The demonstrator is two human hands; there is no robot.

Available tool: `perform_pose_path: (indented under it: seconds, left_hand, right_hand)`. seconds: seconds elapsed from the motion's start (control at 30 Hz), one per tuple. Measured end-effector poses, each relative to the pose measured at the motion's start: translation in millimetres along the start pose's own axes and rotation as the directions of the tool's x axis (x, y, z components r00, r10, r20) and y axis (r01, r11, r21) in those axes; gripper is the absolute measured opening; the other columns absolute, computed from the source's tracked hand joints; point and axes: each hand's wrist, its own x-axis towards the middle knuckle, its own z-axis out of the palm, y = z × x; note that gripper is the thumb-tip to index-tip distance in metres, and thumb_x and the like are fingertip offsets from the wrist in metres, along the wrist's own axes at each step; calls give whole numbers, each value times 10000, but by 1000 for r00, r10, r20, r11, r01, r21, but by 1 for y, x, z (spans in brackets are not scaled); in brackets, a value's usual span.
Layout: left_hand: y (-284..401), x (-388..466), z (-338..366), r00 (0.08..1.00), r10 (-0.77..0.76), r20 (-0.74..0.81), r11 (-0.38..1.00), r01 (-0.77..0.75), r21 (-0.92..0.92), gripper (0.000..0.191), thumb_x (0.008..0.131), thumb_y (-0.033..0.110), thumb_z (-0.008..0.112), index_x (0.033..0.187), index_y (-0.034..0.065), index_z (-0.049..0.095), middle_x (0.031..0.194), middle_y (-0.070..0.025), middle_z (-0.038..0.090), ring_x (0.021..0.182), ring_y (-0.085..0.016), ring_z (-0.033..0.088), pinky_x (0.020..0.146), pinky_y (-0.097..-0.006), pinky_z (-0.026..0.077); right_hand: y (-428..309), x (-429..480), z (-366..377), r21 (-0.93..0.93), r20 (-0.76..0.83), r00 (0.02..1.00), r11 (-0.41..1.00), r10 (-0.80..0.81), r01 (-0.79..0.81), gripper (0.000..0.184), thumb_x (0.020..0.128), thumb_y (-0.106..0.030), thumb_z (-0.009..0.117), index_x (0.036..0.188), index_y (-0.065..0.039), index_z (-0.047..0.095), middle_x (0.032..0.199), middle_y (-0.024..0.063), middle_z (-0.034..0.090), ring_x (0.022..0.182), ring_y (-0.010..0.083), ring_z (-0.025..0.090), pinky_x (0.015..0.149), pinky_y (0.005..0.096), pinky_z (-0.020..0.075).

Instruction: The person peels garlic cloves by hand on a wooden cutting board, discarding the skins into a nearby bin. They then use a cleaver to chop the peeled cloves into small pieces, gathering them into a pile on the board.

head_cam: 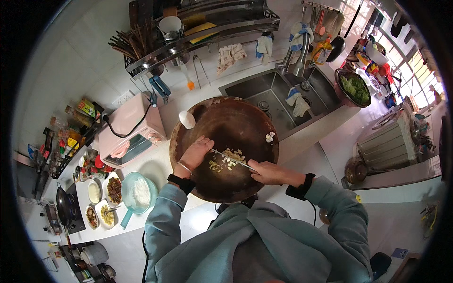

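My right hand (263,172) grips the handle of a kitchen knife (231,159), whose blade is seen nearly edge-on. At the blade's other end rests my left hand (198,150), fingers close to the tip; whether they grip it I cannot tell. Beneath lies a large round wooden chopping board (230,113), dark and stained. Chopped pale pieces that look like garlic (231,155) lie along both sides of the blade, with finer yellowish bits (214,165) nearer me. A white rounded piece (187,119) sits at the board's upper left edge, and small white pieces (270,137) at its right.
Behind the board is a double steel sink (279,95) with a faucet (299,56). To the left stand a pink toaster oven (129,131), a teal strainer (139,192) holding white powder, and several filled dishes (114,191). A bowl of leafy greens (354,88) is beyond the sink.
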Motion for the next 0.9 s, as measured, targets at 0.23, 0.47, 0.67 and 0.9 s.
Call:
perform_pose_path:
  seconds: [0.23,0.47,0.67,0.9]
  left_hand:
    - [19,10,-9,999,26,30,989,-31,148,287,842,28,508,1120,41,579,1173,-169,584,1179,-363,528,1135,-429,344]
    - [86,-51,31,886,-357,-296,926,295,-234,297,786,3,631,1073,49,568,1052,-213,554,962,-436,568,798,-493,481]
    - [115,-40,103,890,-424,-168,863,341,-372,151,912,111,549,1038,41,595,1020,-197,609,834,-429,622,702,-477,523]
    - [103,-23,107,773,-537,-337,785,313,-534,114,907,78,568,973,17,638,907,-196,656,860,-394,640,753,-427,526]
  right_hand:
    - [0,-6,22,149,-65,980,973,188,-177,287,828,-116,598,1014,-14,405,807,271,601,802,457,602,675,501,466]
    - [2,-28,23,46,-283,954,995,94,-84,240,836,-55,561,1035,-37,428,711,238,582,720,462,593,583,519,442]
    - [2,-28,29,61,-350,908,973,230,-223,194,874,-78,530,1018,-29,410,736,279,556,762,490,574,608,530,430]
    - [-11,-16,42,146,-329,912,967,246,-209,194,904,-106,526,1003,-25,379,741,290,539,765,494,567,611,523,418]
